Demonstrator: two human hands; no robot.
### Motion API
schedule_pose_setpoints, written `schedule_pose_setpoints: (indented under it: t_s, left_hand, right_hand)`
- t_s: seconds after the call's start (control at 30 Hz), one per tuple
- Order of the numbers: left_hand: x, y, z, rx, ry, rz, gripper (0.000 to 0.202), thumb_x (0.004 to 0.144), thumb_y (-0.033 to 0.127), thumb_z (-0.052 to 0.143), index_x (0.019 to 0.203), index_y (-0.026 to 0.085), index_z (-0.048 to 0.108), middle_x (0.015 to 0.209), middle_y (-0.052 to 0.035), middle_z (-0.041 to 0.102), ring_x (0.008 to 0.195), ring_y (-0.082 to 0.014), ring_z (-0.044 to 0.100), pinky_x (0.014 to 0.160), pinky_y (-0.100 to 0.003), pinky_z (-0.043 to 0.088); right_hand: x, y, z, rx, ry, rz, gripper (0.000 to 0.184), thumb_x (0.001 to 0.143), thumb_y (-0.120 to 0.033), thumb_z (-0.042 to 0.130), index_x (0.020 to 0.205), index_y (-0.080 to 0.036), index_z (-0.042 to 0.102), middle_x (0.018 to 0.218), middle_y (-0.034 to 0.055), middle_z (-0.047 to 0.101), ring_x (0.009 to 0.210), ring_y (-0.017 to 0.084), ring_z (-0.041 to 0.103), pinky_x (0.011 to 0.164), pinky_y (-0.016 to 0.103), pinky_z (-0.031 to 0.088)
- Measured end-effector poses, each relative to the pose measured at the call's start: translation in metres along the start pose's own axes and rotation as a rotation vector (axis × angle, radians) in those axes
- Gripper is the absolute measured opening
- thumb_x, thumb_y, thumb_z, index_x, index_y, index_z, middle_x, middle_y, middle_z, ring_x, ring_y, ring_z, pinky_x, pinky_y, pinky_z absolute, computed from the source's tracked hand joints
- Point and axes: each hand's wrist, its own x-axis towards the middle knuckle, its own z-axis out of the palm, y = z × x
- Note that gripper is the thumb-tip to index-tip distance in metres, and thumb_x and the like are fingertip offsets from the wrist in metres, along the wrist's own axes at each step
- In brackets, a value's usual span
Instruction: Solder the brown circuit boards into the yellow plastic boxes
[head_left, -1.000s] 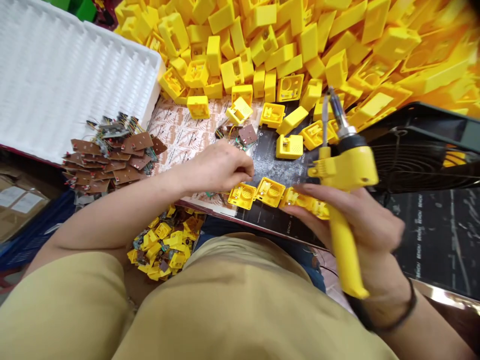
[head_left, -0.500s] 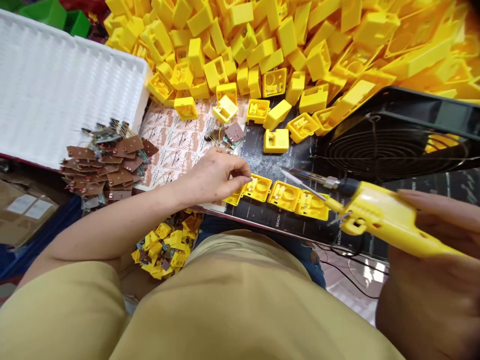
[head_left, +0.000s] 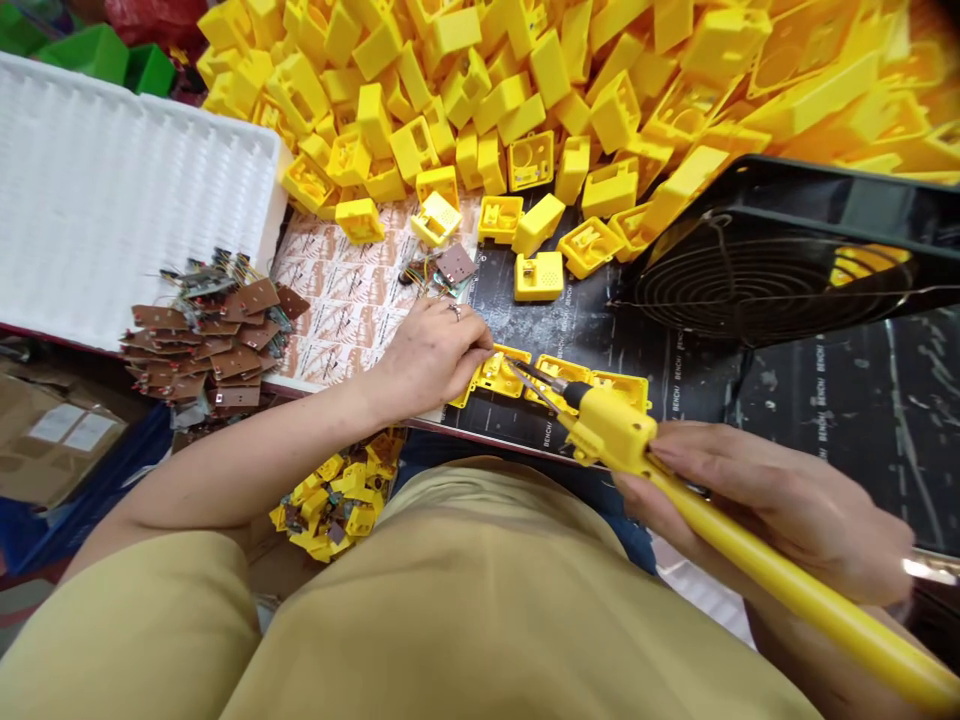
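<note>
My left hand [head_left: 431,350] rests at the left end of a row of open yellow casings, its thumb and fingers pinched together. Whatever is between those fingertips is hidden. Beside them lies a casing [head_left: 517,380] with small parts inside. My right hand [head_left: 780,500] is wrapped round a yellow soldering gun [head_left: 616,425], whose metal tip and thin feed tube point left into that casing, close to my left fingertips. Farther right in the row is another open casing [head_left: 628,388], partly behind the gun. Beyond my left hand lies a brown circuit board [head_left: 456,264] with wires.
A large heap of yellow casings [head_left: 465,90] fills the back. A black fan [head_left: 757,270] stands at the right. Stacked circuit boards [head_left: 217,340] lie beside a white foam tray [head_left: 135,190] at the left. Below the table edge are more yellow pieces [head_left: 337,500].
My right hand has brought the soldering gun left and inward, so its tip now reaches the casing beside my left hand. My left hand stays pinched at nearly the same spot.
</note>
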Motion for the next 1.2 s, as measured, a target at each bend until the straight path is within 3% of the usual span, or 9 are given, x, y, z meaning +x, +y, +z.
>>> schedule_pose_setpoints:
  t_s: [0.2,0.47,0.67,0.87,1.03,1.2]
  left_hand:
    - [-0.003,0.001,0.0,0.157,0.1,0.124,0.016,0.092,0.02,0.054,0.081,0.016,0.065,0.079,-0.0038,0.07,0.079,-0.0214,0.062,0.082,-0.036,0.045]
    - [-0.002,0.004,0.001,0.245,0.183,0.183,0.018,0.092,0.017,0.054,0.077,0.015,0.065,0.076,-0.0051,0.069,0.074,-0.0211,0.059,0.077,-0.036,0.044]
    - [-0.002,0.004,0.001,0.252,0.144,0.174,0.024,0.094,0.019,0.049,0.077,0.015,0.066,0.077,-0.0063,0.07,0.076,-0.0214,0.058,0.077,-0.036,0.044]
    - [-0.002,0.004,0.0,0.205,0.147,0.132,0.024,0.094,0.02,0.049,0.079,0.015,0.066,0.077,-0.0063,0.07,0.077,-0.0209,0.06,0.077,-0.036,0.045]
    - [0.0,0.005,0.0,0.24,0.088,0.118,0.024,0.094,0.02,0.049,0.078,0.017,0.067,0.079,-0.0067,0.071,0.078,-0.0217,0.06,0.078,-0.037,0.045]
    - [-0.001,0.006,-0.001,0.267,0.107,0.15,0.027,0.095,0.02,0.047,0.077,0.015,0.067,0.077,-0.0071,0.07,0.076,-0.0211,0.058,0.078,-0.037,0.045]
  right_hand:
    - [0.006,-0.006,0.002,-0.036,-0.012,-0.125,0.016,0.089,-0.014,0.068,0.098,-0.019,0.057,0.08,0.0007,0.067,0.071,0.011,0.068,0.075,0.021,0.06]
    - [0.011,-0.01,0.006,-0.096,-0.022,-0.232,0.023,0.08,-0.014,0.079,0.092,-0.014,0.06,0.076,0.0037,0.069,0.069,0.011,0.066,0.069,0.024,0.059]
    - [0.01,-0.012,-0.009,-0.087,-0.072,-0.161,0.009,0.089,-0.015,0.069,0.09,-0.015,0.06,0.08,0.0028,0.069,0.075,0.01,0.066,0.075,0.022,0.058]
    - [0.011,-0.01,-0.005,-0.037,-0.044,-0.168,0.025,0.078,-0.012,0.079,0.094,-0.014,0.061,0.081,0.003,0.069,0.073,0.012,0.066,0.066,0.023,0.059]
    - [0.018,-0.011,0.001,-0.084,-0.045,-0.228,0.024,0.078,-0.014,0.08,0.091,-0.015,0.06,0.076,0.0034,0.069,0.069,0.012,0.067,0.066,0.024,0.06]
    - [0.013,-0.012,-0.012,-0.094,-0.07,-0.175,0.013,0.087,-0.016,0.071,0.094,-0.017,0.061,0.08,0.0022,0.07,0.074,0.011,0.068,0.073,0.023,0.06]
